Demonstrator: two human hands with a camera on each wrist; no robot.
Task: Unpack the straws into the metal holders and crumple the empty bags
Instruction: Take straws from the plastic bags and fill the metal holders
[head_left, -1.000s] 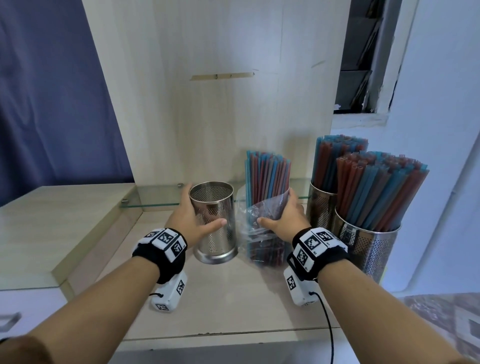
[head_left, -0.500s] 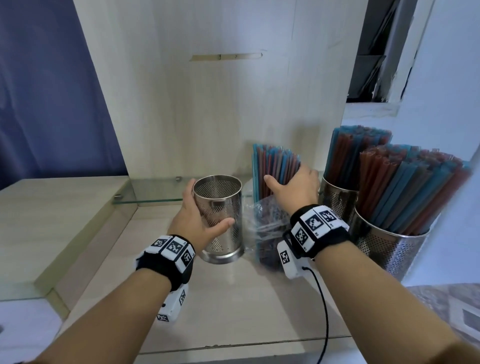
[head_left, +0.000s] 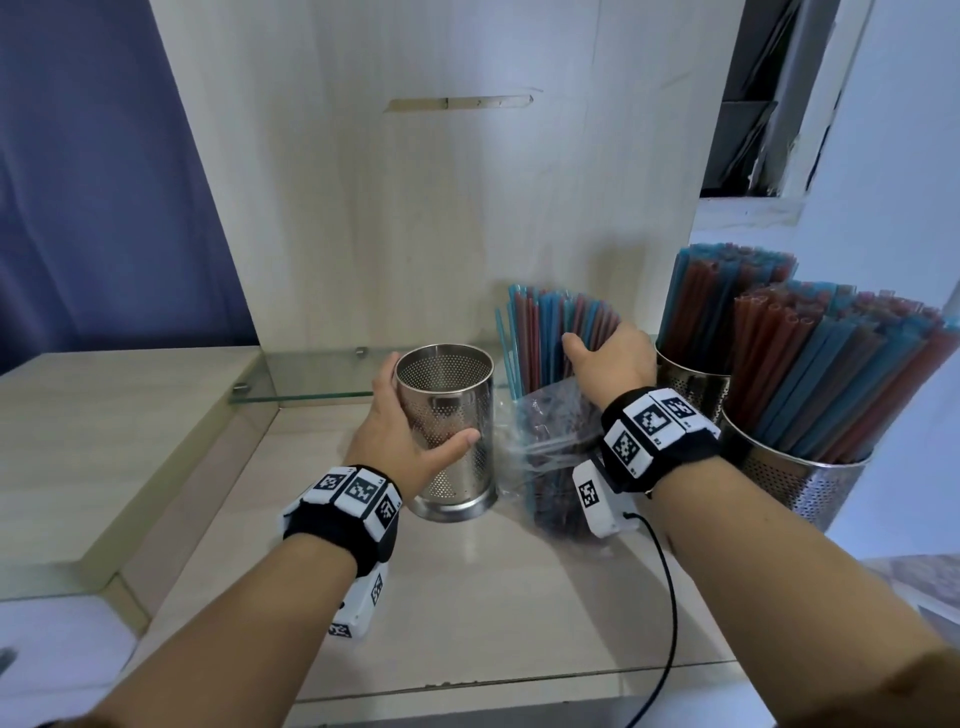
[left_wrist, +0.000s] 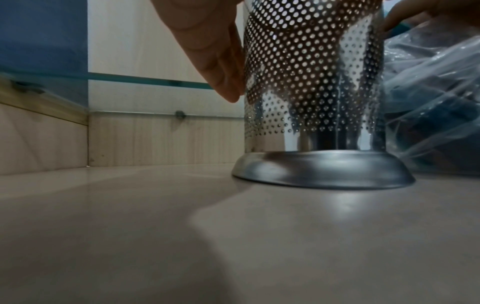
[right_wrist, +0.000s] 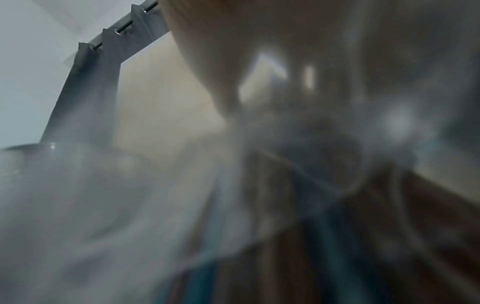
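Fingers of my left hand (head_left: 402, 436) curl round the perforated steel holder (head_left: 448, 431); my right hand (head_left: 613, 358) apparently grips the bagged straws (head_left: 550, 332), crinkly plastic.

Dim cool light, right wrist view blurred

blurred hand (right_wrist: 233, 51), straws (right_wrist: 324, 246), curtain (right_wrist: 85, 92)

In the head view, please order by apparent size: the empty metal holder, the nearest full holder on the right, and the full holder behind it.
1. Nearest full holder, with its straws; closeness to the camera enlarges it.
2. Empty metal holder and rear full holder: unsure, the rear one is partly hidden.
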